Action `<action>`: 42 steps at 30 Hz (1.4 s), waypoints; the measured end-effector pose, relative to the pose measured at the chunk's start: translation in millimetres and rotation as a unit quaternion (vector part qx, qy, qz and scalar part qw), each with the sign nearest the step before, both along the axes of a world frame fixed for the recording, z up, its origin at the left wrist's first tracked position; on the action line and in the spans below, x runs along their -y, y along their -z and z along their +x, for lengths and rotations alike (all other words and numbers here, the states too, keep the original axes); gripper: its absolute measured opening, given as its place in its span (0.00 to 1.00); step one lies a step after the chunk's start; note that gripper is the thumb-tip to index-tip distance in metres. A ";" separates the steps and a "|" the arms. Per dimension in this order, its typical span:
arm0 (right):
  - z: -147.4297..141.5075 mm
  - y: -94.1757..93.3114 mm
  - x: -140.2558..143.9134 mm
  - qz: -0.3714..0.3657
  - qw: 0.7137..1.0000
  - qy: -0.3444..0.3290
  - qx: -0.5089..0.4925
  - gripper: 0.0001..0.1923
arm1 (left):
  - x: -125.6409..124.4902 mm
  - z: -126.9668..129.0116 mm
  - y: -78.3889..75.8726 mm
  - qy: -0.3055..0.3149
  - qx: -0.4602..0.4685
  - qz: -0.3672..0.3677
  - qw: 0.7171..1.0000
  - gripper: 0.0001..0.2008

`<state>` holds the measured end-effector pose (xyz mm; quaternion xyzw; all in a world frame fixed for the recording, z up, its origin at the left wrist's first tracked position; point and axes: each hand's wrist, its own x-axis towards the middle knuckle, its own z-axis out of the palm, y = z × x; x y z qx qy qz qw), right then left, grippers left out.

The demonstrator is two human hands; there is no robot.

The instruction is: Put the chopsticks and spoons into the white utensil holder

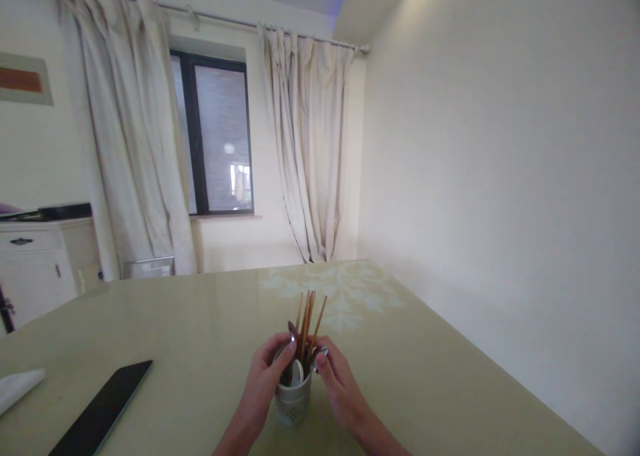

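A small grey holder (293, 403) stands upright on the pale green surface (200, 349), near its front edge and a little right of the middle; the person's two hands close around it from either side. The left hand (267, 376) wraps the left wall of the holder, its thumb lying over the rim; the right hand (340, 383) presses the right wall, fingers curled and the thumb up by the rim; both hands are grasping the holder, neither is loose. Inside the holder stand several brown chopsticks (307, 319), fanned slightly and leaning to the right, their tips well above the rim; beside them sit a white spoon (297, 373) with its bowl just inside the rim and a metal spoon (320, 355) whose bowl shows next to the right thumb; what else lies in the holder cannot be told. A dark flat phone (103, 409) lies at an angle on the surface to the left, well apart from the hands; further left, at the edge of the view, rests a white folded cloth (17, 386). A pale leaf pattern (340, 296) marks the far part of the surface. Behind it hang cream curtains (310, 156) on either side of a dark-framed window (215, 136); a white cabinet (30, 269) stands at the left wall.
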<state>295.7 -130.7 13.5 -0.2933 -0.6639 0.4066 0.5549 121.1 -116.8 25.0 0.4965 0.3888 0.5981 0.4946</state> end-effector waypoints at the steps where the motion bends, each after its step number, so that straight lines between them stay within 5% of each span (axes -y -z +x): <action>1: 0.2 -0.7 -0.1 -0.004 1.000 -0.002 -0.008 0.30 | 0.0 -0.2 -0.4 0.007 -0.003 0.000 1.000 0.25; 8: 3.9 -14.4 -11.1 -0.077 0.994 0.024 -0.067 0.35 | -0.5 1.7 -2.0 0.028 -0.021 -0.004 0.999 0.27; 14: 2.5 -49.2 -37.4 -0.176 0.984 -0.026 -0.015 0.34 | -5.6 1.5 1.9 0.035 -0.064 0.048 0.996 0.27; 20: -0.3 -80.3 -59.1 -0.141 0.974 -0.139 0.111 0.30 | -7.2 1.1 9.0 -0.012 -0.038 0.035 0.999 0.28; 25: -8.0 -88.4 -63.2 -0.113 0.973 -0.171 0.107 0.28 | -10.1 1.3 18.4 -0.011 -0.019 0.022 1.000 0.29; 33: -25.3 -89.6 -63.6 -0.107 0.979 -0.136 0.109 0.32 | -7.4 -0.2 19.9 -0.017 -0.008 0.013 1.000 0.30; 42: -17.3 -110.5 -61.8 0.003 0.998 0.022 0.058 0.34 | 7.8 -1.4 -2.5 -0.010 -0.070 0.013 0.997 0.25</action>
